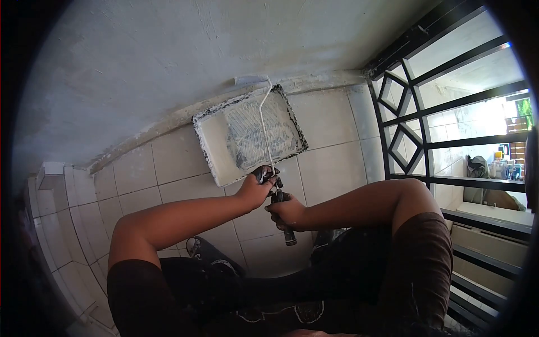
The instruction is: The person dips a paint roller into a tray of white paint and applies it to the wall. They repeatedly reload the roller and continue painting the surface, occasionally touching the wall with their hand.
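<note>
Both hands grip a paint roller (265,121) by its dark handle. My left hand (255,190) holds the upper end of the handle, and my right hand (288,213) holds it lower down. The roller's thin white wire frame runs up over a paint tray (209,140) lying on the tiled floor. The roller head (250,80) is white and lies against the base of the wall just beyond the tray's far edge. The tray holds white paint, and its ribbed slope is smeared with it.
A grey-white plastered wall (168,62) rises beyond the tray. A black metal grille gate (415,106) stands at the right. The floor is pale tile (331,118), with a tiled step (56,191) at the left. A sandalled foot (196,247) shows below my arms.
</note>
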The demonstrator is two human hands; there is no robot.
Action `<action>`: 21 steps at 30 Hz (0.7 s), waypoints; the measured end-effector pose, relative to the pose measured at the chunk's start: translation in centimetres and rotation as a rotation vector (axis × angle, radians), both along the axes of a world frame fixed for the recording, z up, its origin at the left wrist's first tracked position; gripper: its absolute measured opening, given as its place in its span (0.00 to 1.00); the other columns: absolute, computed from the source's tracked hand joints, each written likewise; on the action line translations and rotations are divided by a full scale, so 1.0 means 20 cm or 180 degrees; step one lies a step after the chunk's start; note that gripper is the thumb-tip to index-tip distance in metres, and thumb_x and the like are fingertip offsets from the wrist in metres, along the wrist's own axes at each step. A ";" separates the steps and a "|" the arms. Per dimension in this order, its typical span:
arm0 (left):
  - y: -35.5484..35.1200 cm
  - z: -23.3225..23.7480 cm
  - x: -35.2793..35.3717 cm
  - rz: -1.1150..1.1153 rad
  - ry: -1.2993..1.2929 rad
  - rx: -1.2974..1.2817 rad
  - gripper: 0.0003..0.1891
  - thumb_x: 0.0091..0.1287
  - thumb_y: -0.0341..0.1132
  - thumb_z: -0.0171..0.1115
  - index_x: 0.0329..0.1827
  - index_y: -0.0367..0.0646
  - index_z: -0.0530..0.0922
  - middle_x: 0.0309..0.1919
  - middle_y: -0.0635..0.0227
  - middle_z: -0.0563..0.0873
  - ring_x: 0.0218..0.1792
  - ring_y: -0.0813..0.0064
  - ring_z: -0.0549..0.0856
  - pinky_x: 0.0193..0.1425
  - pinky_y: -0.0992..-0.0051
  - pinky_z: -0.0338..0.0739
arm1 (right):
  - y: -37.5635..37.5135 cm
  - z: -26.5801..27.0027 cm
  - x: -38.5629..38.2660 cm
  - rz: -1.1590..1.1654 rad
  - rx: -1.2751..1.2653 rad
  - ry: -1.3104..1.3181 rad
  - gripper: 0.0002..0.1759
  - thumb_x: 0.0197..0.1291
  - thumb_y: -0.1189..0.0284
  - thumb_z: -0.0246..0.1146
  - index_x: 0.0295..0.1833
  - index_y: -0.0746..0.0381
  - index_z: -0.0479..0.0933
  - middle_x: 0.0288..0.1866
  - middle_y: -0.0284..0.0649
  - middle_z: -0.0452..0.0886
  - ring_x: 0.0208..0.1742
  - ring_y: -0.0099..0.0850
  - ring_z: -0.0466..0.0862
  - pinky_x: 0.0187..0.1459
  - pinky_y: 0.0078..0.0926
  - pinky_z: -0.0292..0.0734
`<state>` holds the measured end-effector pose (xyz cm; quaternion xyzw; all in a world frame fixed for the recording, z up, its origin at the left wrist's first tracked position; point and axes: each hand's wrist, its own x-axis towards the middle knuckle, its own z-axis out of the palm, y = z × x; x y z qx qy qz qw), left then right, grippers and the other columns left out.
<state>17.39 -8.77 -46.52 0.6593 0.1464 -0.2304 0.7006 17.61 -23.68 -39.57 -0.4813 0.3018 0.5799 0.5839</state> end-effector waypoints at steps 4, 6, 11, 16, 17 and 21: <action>-0.02 0.07 0.02 0.0090 0.0064 0.0029 0.07 0.70 0.29 0.58 0.46 0.36 0.74 0.36 0.68 0.83 0.38 0.80 0.79 0.46 0.76 0.75 | -0.01 0.02 0.02 0.0027 -0.0014 0.0012 0.14 0.58 0.77 0.63 0.34 0.57 0.61 0.17 0.34 0.66 0.13 0.27 0.66 0.16 0.30 0.59; -0.02 0.06 0.01 0.0091 0.0021 -0.0018 0.07 0.70 0.29 0.58 0.46 0.36 0.74 0.35 0.69 0.82 0.38 0.80 0.79 0.46 0.76 0.75 | -0.01 0.02 0.01 -0.0035 0.0046 0.0062 0.14 0.58 0.77 0.63 0.34 0.57 0.61 0.17 0.35 0.66 0.13 0.27 0.66 0.16 0.30 0.59; -0.01 0.05 0.00 0.0005 -0.0021 -0.0071 0.06 0.72 0.30 0.57 0.48 0.40 0.75 0.36 0.73 0.83 0.38 0.84 0.79 0.45 0.80 0.74 | -0.03 0.01 0.00 -0.0061 0.0126 0.0088 0.14 0.59 0.77 0.63 0.34 0.57 0.62 0.16 0.35 0.66 0.12 0.27 0.65 0.15 0.30 0.59; 0.00 0.12 0.01 -0.0184 0.0061 -0.0075 0.05 0.72 0.31 0.57 0.47 0.41 0.75 0.34 0.75 0.80 0.36 0.84 0.77 0.43 0.79 0.73 | -0.06 -0.03 -0.02 0.0145 0.0118 0.0040 0.17 0.59 0.76 0.63 0.43 0.56 0.60 0.20 0.36 0.68 0.15 0.28 0.67 0.17 0.31 0.60; 0.00 0.11 0.02 -0.0213 0.0002 -0.0072 0.05 0.72 0.31 0.57 0.47 0.41 0.75 0.34 0.76 0.80 0.36 0.84 0.76 0.43 0.79 0.73 | -0.06 -0.03 -0.02 0.0157 0.0063 0.0014 0.17 0.59 0.76 0.63 0.44 0.56 0.60 0.20 0.36 0.68 0.15 0.28 0.68 0.17 0.31 0.61; 0.00 0.14 0.01 -0.0196 -0.0022 -0.0133 0.05 0.73 0.32 0.57 0.47 0.42 0.75 0.35 0.76 0.80 0.37 0.84 0.76 0.43 0.79 0.74 | -0.07 -0.02 -0.01 0.0232 0.0140 -0.0044 0.19 0.58 0.74 0.64 0.46 0.56 0.60 0.21 0.37 0.69 0.16 0.29 0.69 0.17 0.32 0.64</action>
